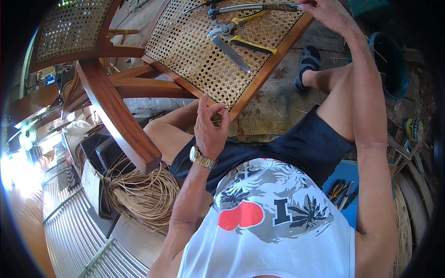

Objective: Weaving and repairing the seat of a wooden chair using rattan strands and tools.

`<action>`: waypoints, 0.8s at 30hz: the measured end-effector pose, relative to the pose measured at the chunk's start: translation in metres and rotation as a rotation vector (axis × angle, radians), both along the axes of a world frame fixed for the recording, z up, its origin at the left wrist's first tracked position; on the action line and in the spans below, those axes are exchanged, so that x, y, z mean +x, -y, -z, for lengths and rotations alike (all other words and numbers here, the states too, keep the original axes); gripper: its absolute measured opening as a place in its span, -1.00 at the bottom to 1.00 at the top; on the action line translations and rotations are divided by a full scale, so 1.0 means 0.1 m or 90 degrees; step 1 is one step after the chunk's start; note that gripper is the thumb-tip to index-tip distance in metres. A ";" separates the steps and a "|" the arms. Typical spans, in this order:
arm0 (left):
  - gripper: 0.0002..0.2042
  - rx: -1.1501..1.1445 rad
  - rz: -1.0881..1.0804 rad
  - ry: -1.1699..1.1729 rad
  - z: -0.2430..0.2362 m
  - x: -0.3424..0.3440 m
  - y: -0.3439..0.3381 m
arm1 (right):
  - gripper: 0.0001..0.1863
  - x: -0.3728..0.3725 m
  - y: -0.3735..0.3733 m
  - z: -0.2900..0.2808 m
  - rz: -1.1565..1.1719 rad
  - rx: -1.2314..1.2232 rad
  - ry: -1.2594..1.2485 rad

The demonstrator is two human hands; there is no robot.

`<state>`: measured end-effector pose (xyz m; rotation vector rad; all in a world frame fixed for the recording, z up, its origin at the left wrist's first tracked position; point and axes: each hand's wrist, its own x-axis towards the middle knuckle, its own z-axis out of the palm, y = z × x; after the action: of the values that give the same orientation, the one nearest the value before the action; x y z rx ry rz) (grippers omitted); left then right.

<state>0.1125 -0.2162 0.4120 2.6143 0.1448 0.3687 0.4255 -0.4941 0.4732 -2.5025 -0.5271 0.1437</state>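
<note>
A wooden chair's woven cane seat (185, 60) lies tilted before me, its reddish-brown frame around it. At the seat's near corner, my left hand (211, 129) is closed in a pinch, a watch on its wrist. Whatever is between those fingertips is too small to make out. At the upper right, my right hand (330, 17) has its fingers on the handle end of a hammer (250, 7), which lies across the seat. Yellow-and-black-handled pruning shears (225, 30) and a flat metal blade (232, 54) rest on the cane below the hammer.
The chair's cane back (69, 32) and curved wooden leg (118, 116) stand at left. Below them lies a coil of cane strands (146, 194). A blue tray (350, 173) with pliers (337, 189) is at my right, a dark green bucket (391, 65) beyond.
</note>
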 end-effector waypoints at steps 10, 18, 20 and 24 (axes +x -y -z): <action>-0.36 0.088 0.154 -0.094 -0.04 0.19 -0.09 | -0.80 0.04 0.03 0.07 -0.019 0.055 0.017; -0.38 0.026 0.156 -0.138 -0.09 0.26 -0.18 | -0.79 0.06 0.02 0.10 -0.048 0.039 0.031; -0.36 -0.025 0.135 -0.131 -0.08 0.27 -0.20 | -0.79 0.06 0.02 0.10 -0.054 0.036 0.040; -0.48 -0.010 0.149 -0.122 -0.09 0.30 -0.23 | -0.80 0.05 0.03 0.10 -0.052 0.049 0.028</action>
<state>0.1421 -0.1933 0.4207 2.6098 -0.0946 0.0350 0.4310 -0.4976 0.4634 -2.4152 -0.6424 0.0978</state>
